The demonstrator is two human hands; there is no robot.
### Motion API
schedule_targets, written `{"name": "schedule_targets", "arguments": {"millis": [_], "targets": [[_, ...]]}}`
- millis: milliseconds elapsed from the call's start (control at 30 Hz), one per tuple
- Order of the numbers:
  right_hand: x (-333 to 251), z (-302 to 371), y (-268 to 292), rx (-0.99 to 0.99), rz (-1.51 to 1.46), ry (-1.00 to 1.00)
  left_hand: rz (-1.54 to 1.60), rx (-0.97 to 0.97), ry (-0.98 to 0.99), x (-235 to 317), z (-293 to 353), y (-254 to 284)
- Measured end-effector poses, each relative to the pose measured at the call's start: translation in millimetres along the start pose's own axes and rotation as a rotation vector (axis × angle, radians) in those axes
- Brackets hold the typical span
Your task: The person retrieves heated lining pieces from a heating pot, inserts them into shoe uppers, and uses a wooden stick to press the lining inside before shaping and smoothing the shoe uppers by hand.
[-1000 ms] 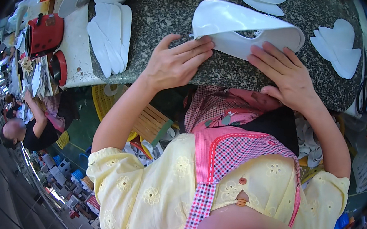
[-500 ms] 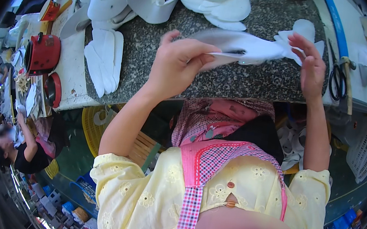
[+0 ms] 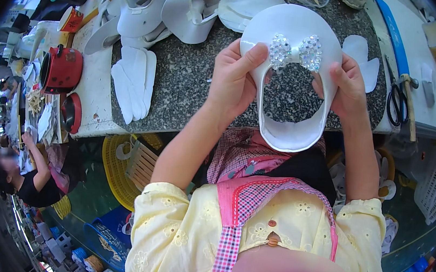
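Observation:
A white shoe upper [image 3: 292,23] is held up between my two hands over the front of the worktable. On its front sits a bow [image 3: 310,52] covered in clear sparkling stones. The upper's opening faces me, and its rounded heel band hangs past the table's near edge. My left hand [image 3: 234,75] grips the left side, thumb on top beside the bow. My right hand [image 3: 350,88] pinches the right side, with some fingers behind the upper. White flat sole-shaped pieces [image 3: 366,62] lie partly hidden behind my right hand.
More white uppers [image 3: 191,21] are heaped at the far left, near long white pieces [image 3: 133,82] on the speckled stone slab [image 3: 181,77]. A red pot [image 3: 62,69] stands left. Black scissors [image 3: 398,98] lie right. Another person [image 3: 33,178] works at far left.
The white upper, blurred and sideways before, now faces up with its bow showing. My right hand, open beside it earlier, has closed on its right side. The left hand has moved right.

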State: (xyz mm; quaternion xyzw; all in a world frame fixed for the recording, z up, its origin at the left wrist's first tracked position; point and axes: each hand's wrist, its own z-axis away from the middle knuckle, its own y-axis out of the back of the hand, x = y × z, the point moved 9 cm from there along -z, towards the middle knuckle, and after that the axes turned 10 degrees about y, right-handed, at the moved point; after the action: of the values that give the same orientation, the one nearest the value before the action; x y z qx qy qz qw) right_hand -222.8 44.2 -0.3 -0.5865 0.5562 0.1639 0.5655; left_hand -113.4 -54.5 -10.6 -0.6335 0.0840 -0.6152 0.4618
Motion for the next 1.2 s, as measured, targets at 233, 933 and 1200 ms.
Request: {"name": "schedule_targets", "arguments": {"millis": [233, 933, 1200], "targets": [[3.6, 2.7, 10.0, 0.198, 0.451, 0.070, -0.007, 0.060, -0.085, -8.5, 8.9, 22.4], [-170.3, 305.0, 105.0, 0.940, 0.817, 0.633, -0.897, -0.441, 0.093, -146.4, 10.1, -110.6], [-211.5, 408.5, 219.9, 0.834, 2.250, 0.106, -0.995, -0.416, 0.305, -163.3, 17.0, -105.0]]}}
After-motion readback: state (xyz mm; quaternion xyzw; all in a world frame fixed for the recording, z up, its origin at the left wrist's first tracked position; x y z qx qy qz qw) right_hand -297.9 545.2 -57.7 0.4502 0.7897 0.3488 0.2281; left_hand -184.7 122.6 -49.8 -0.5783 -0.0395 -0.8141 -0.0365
